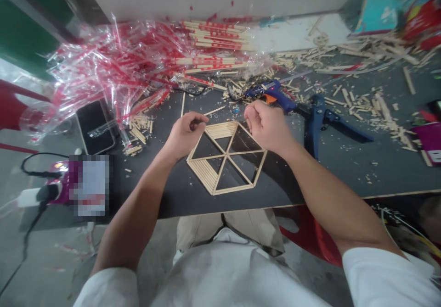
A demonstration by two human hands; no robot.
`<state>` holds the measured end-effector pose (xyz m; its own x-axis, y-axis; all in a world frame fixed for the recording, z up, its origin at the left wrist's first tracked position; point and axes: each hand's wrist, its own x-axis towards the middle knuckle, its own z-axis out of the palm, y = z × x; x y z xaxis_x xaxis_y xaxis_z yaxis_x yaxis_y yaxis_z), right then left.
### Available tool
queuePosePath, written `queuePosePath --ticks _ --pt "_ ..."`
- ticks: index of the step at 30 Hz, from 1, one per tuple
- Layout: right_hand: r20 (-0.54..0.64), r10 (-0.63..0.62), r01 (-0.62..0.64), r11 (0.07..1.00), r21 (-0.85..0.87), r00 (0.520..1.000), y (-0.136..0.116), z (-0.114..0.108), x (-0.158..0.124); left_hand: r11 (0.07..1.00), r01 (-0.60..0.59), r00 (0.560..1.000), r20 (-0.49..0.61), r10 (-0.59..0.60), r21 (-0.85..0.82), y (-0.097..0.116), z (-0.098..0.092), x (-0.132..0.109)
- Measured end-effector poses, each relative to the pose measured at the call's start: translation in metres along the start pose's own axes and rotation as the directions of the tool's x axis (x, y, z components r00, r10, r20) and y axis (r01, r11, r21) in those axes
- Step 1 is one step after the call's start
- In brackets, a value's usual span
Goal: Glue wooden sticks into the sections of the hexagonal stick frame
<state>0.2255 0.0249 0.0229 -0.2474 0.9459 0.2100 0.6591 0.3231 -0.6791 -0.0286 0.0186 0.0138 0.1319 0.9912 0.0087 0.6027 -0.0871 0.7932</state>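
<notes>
A six-sided frame of thin wood sticks lies flat on the dark bench, close to the front edge and right in front of the person. Six sticks cross in its middle like a star, and two of the wedges are partly filled with rows of sticks. Both hands are at the far side of the frame. The left hand is curled with its fingertips pressed to the thumb at the top left corner. The right hand is curled the same way over the top right corner. I cannot tell if either one pinches a stick. It looks like the work is on the top wedge, where sticks lie side by side. A job like this needs a soft, slow touch, because a bump could knock the thin sticks crooked. Just behind the hands are a blue glue gun and a blue cutter - both near. A loose stick lies between the hands, and cut bits of wood are all over the right side. On the left sit a phone and a big heap of clear and red wrappers - messy, but not on the frame.
</notes>
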Motion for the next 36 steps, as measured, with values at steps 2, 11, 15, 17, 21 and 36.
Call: queuePosePath --ticks 2,11,15,17,21,36 --pt "-0.030 -0.007 0.005 0.999 -0.051 1.000 0.000 -0.002 0.001 0.999 -0.026 0.999 -0.042 0.025 -0.021 0.002 0.000 -0.001" --pt "0.023 0.084 -0.087 0.986 0.139 0.996 0.002 -0.001 0.003 0.981 -0.168 0.976 -0.121 0.179 0.096 0.009 0.004 -0.009" --pt "0.054 0.144 -0.153 0.958 0.244 0.988 0.004 0.002 0.003 0.961 -0.221 0.966 -0.101 0.240 0.166 0.011 0.004 -0.011" --pt "0.064 0.175 -0.186 0.933 0.309 0.983 0.006 0.003 0.003 0.956 -0.231 0.962 -0.102 0.252 0.179 0.012 0.004 -0.011" --pt "0.086 0.184 -0.203 0.887 0.415 0.979 0.009 0.004 0.004 0.945 -0.274 0.949 -0.107 0.295 0.178 0.013 0.004 -0.011" --pt "-0.016 0.103 -0.098 0.979 0.181 0.995 0.008 -0.004 0.005 0.884 -0.381 0.904 -0.093 0.418 0.272 0.005 0.004 -0.008"
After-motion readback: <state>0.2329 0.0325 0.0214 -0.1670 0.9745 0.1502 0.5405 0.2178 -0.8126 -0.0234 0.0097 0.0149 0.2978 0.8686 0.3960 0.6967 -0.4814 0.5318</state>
